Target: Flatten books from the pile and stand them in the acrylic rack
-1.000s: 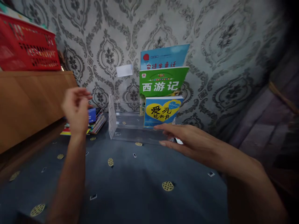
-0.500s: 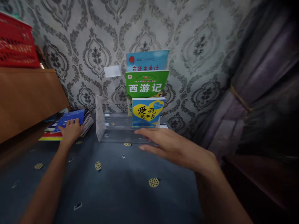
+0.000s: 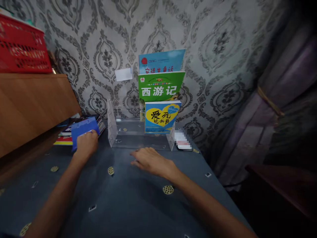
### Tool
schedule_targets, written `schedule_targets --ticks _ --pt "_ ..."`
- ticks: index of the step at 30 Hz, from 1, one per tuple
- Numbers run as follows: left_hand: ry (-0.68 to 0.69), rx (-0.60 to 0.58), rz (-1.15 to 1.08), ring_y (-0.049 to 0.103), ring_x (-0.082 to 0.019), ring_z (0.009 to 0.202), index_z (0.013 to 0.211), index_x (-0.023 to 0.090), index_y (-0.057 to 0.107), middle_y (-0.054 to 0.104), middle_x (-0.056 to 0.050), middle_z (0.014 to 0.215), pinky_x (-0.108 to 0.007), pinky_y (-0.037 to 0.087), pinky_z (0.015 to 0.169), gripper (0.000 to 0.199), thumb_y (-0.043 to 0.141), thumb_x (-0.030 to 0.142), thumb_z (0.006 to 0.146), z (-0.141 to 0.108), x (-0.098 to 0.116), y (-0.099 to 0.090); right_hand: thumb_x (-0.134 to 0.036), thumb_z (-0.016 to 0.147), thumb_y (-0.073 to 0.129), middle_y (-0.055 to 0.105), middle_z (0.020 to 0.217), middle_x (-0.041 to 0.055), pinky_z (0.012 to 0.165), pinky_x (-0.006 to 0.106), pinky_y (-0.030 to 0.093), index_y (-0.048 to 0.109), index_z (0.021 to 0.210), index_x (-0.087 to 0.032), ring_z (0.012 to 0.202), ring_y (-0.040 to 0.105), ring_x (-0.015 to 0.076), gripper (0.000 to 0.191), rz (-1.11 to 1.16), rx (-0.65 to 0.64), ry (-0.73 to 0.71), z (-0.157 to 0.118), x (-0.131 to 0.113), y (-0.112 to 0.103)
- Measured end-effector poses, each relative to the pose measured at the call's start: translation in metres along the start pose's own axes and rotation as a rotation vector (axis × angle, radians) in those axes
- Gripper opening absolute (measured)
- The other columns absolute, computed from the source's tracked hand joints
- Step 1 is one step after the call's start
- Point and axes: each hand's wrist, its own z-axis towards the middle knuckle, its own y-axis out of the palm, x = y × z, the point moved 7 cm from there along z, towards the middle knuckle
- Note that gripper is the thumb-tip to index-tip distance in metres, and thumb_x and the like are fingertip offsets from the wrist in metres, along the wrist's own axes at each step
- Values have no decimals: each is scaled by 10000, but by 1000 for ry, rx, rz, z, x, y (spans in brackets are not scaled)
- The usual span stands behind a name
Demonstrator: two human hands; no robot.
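My left hand (image 3: 86,143) is closed on the near edge of a blue book (image 3: 83,127), tilted up over a stack of books (image 3: 64,140). Some of its fingers are hidden from me. My right hand (image 3: 151,160), partly open and holding nothing, hovers over the cloth in front of a clear tiered book stand (image 3: 112,127). On the stand's right side, three books rise in steps: a blue and yellow one (image 3: 162,117) in front, a green one (image 3: 160,87) behind it, and a light blue one (image 3: 160,61) at the back.
A dark blue patterned cloth (image 3: 128,205) covers the table. At the left, a red basket (image 3: 24,46) sits on a wooden cabinet (image 3: 37,102). A blurred-out flat object (image 3: 182,140) lies right of the stand. A tied curtain (image 3: 257,119) hangs at the right.
My left hand has gripped the blue book and lifted it off the stack, tilting it. The right hand has drawn back left and down from the stand's front. The view has shifted slightly.
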Motion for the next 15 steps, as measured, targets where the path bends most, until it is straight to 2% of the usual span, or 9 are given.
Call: schedule_targets --ticks 2,4,7,8,11,15 --pt "49 -53 6 712 -379 966 1213 2 597 715 -277 1010 -446 528 758 461 240 68 928 -15 12 0 -336 1014 514 735 1001 115 784 349 495 658 1149 -169 958 699 272 259 140 107 77 13 6 9" --pt "114 -105 -11 722 -365 941 1145 20 630 723 -266 983 -441 533 750 444 249 60 920 -33 26 3 -347 1028 468 743 927 90 777 325 495 676 1111 -166 907 712 240 288 380 198 128 24 14 22" --pt "259 -208 -76 733 -316 899 1093 56 663 731 -234 933 -389 536 739 398 307 70 914 -65 55 7 -356 1026 436 704 759 51 646 259 500 667 843 -150 675 697 165 359 786 211 192 39 24 55" --pt "321 -252 -99 734 -304 891 1093 62 667 733 -223 917 -378 538 737 387 325 74 913 -78 67 9 -363 1020 437 691 740 46 588 240 493 647 805 -150 621 682 149 368 889 207 222 42 27 66" --pt "564 -312 -148 734 -296 864 1134 59 659 739 -199 896 -382 548 722 402 323 60 913 -119 106 5 -375 1016 407 689 773 54 487 210 475 633 851 -150 571 666 131 360 1022 227 295 48 37 91" --pt "833 -233 -227 723 -278 778 1217 34 610 735 -191 908 -361 548 654 393 426 53 870 -168 149 -10 -372 991 421 695 808 65 501 217 497 644 883 -154 612 660 136 330 1040 339 363 38 57 102"
